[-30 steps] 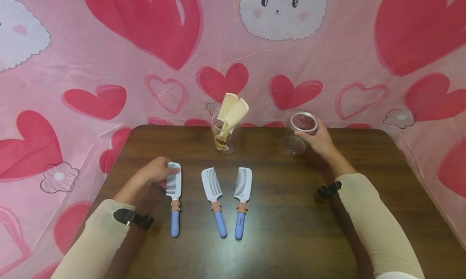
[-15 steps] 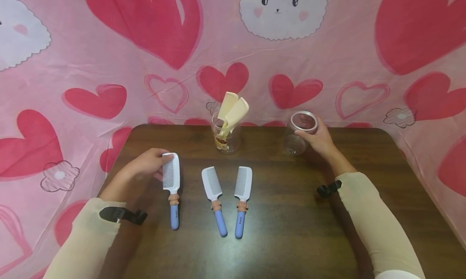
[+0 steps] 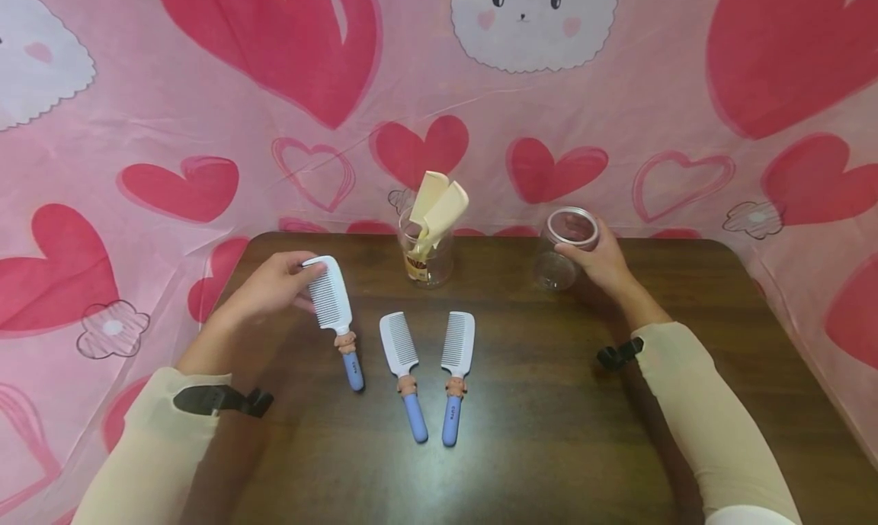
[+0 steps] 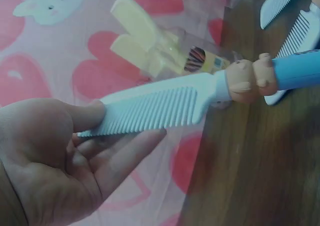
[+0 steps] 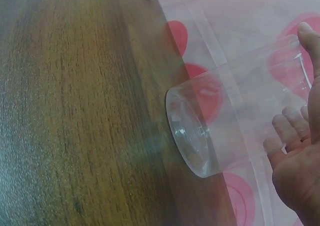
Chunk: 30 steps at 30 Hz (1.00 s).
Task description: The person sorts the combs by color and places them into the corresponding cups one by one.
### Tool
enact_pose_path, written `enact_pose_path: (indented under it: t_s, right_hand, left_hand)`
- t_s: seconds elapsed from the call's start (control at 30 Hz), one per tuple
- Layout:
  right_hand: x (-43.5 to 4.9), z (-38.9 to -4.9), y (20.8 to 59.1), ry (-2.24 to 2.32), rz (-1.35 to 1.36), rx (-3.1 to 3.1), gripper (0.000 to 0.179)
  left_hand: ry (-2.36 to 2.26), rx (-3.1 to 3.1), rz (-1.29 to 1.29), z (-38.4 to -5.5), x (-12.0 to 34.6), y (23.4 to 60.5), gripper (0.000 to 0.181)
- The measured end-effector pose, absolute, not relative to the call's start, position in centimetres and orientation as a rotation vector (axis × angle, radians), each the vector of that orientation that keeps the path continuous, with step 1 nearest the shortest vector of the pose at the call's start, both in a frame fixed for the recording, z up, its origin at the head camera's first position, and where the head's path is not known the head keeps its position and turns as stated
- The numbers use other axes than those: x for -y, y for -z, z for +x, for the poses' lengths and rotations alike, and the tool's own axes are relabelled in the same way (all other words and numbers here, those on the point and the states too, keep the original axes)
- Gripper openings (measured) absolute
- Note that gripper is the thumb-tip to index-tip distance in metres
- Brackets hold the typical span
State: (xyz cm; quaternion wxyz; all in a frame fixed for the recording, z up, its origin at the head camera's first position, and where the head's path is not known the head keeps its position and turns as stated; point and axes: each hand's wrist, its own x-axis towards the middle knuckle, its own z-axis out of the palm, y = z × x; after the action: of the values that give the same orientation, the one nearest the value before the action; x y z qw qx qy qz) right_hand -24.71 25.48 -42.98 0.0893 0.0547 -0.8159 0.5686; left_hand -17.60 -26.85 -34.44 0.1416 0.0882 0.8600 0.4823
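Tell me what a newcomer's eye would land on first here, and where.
Probably the pink backdrop, whose big red hearts rise behind the table. Next come two pale yellow combs sticking up from a clear jar near the table's far edge. In front, two blue-handled combs lie side by side, while the left hand grips a third comb by its toothed end.

The table (image 3: 549,441) has a dark brown wood-grain top with rounded far corners and a pale sheen towards seven o'clock. Just off its middle, on the nine o'clock side, lie a left comb (image 3: 399,344) and a right comb (image 3: 458,344), white-headed and blue-handled, teeth facing each other. A labelled clear jar (image 3: 441,264) stands at eleven o'clock, a plain clear jar (image 3: 557,263) at one.
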Motion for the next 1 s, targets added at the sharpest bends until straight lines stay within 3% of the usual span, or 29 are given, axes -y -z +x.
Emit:
enact_pose_path:
  t_s: [0.47,1.0]
  right_hand:
    - [-25.4,-24.6,42.8,-1.661,0.165,2.442,0.075]
    - [-25.5,-24.8,43.0,-1.64,0.163,2.448,0.075]
  left_hand:
    - [-1.709,-2.554,0.403,-17.4,23.7,32.1,0.036]
    - [-2.198,-2.398,0.402,-17.6,17.9,30.1,0.036]
